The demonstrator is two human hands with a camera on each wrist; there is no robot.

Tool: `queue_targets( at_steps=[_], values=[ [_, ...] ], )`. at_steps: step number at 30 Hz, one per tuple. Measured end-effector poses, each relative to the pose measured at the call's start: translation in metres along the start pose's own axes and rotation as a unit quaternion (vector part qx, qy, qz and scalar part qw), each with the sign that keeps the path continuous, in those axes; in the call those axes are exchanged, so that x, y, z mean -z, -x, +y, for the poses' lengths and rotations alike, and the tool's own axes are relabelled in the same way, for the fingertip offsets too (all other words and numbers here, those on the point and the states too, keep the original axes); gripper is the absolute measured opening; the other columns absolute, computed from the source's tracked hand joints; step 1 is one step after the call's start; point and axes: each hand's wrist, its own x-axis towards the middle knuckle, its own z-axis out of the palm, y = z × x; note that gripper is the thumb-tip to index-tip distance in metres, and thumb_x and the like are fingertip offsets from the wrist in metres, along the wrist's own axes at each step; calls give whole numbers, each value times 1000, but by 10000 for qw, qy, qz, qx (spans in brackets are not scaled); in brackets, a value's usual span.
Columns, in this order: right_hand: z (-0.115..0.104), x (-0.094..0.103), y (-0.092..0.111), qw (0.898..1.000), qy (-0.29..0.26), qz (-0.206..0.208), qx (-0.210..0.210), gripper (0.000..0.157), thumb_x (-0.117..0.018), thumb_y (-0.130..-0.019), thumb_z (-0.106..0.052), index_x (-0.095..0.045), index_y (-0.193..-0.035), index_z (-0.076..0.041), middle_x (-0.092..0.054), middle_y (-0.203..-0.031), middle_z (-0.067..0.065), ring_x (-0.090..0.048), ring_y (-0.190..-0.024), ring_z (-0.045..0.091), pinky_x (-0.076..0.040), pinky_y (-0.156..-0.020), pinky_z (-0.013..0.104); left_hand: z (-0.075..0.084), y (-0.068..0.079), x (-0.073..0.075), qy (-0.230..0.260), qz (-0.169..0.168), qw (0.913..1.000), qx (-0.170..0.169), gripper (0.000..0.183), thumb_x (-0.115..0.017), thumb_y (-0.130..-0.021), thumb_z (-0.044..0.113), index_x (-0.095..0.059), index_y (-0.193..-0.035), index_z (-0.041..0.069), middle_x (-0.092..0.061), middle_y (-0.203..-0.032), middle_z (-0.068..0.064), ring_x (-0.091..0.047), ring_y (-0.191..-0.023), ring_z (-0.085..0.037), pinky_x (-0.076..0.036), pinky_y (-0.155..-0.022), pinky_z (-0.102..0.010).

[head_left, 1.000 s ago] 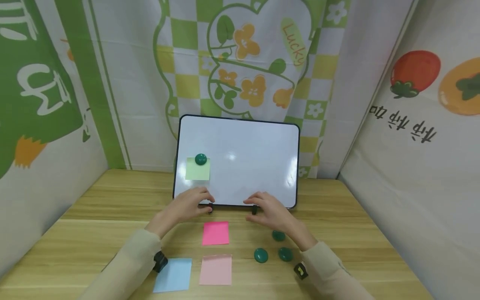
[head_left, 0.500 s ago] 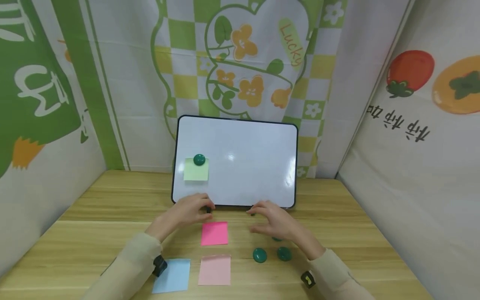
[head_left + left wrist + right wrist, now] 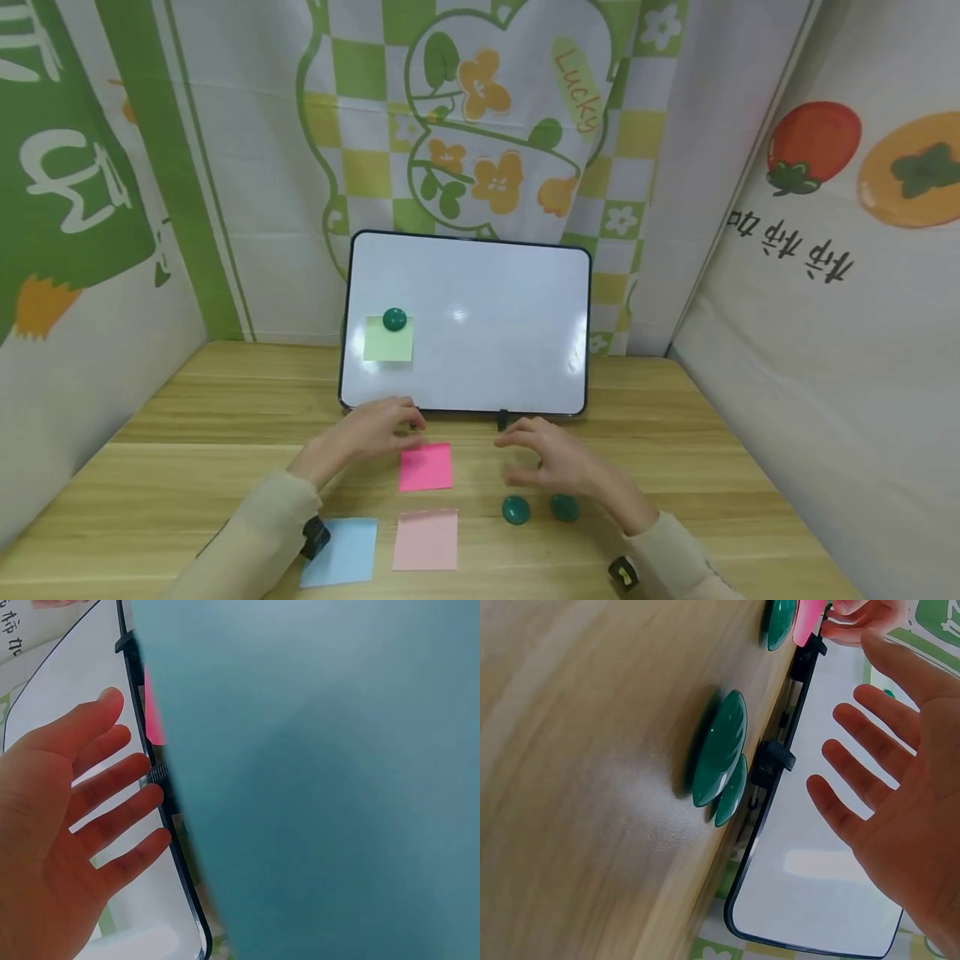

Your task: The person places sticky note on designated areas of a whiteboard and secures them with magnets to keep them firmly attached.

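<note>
A whiteboard (image 3: 465, 325) with a black frame stands propped at the back of the table. My left hand (image 3: 375, 429) hovers in front of its lower edge, beside a hot pink sticky note (image 3: 425, 468), fingers spread in the left wrist view and holding nothing. Nearer the front, my right hand (image 3: 558, 458) is empty too, its fingers apart, behind two green magnets, one (image 3: 516, 510) left of the other (image 3: 565, 507). In the right wrist view a third magnet shows, hidden by the hand in the head view. A black clip (image 3: 502, 419) sits at the board's lower edge.
On the board, a green magnet (image 3: 394, 319) overlaps the top of a light green sticky note (image 3: 388, 340). A pale pink note (image 3: 426, 540) and a blue note (image 3: 341, 552) lie on the wooden table (image 3: 247, 408). Printed curtains (image 3: 262, 167) close off the back and sides.
Both hands have drawn back from the board's lower edge, the right one farther, towards the front right. It now covers the rearmost loose magnet. The board and notes stay put.
</note>
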Motion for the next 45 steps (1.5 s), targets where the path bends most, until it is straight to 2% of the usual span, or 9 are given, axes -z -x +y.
queue_targets(
  at_steps=[9,20,27,36,45],
  values=[
    [-2,-3,8,9990,-87,-437,4,47,-71,-91,-38,-63,-131,-15,-59,-133,-2,-54,-126,19,-47,-106,41,-1,4,-4,29,-141,9998,138,25,-73,-90,33,-73,-108,15,-65,-102,6,-62,-97,-15,-53,-89,-39],
    [2,-10,17,9988,-60,-272,403,49,-76,-86,-35,-65,-128,-12,-61,-125,-3,-56,-119,18,-48,-102,39,1,5,-5,-97,-377,9983,425,19,-72,-91,28,-74,-106,18,-62,-95,8,-55,-87,-11,-50,-82,-33],
    [3,-12,23,9985,-100,-468,253,50,-76,-86,-38,-64,-129,-14,-61,-124,-4,-55,-119,16,-47,-102,38,2,4,-6,-82,-507,9966,643,18,-74,-89,31,-75,-105,21,-60,-93,9,-52,-85,-9,-48,-81,-32],
    [5,-14,27,9963,-281,-808,69,52,-77,-86,-38,-63,-132,-18,-57,-128,-8,-50,-123,13,-43,-108,38,1,5,-5,-97,-466,9975,527,12,-75,-88,27,-76,-97,19,-59,-91,8,-51,-81,-9,-48,-77,-32],
    [6,-18,27,9950,-121,-994,68,48,-76,-87,-38,-64,-130,-23,-57,-129,-11,-47,-125,14,-42,-109,38,1,5,-4,-23,-507,9969,593,4,-76,-87,25,-74,-89,21,-57,-90,9,-51,-81,-9,-48,-78,-33]
  ],
)
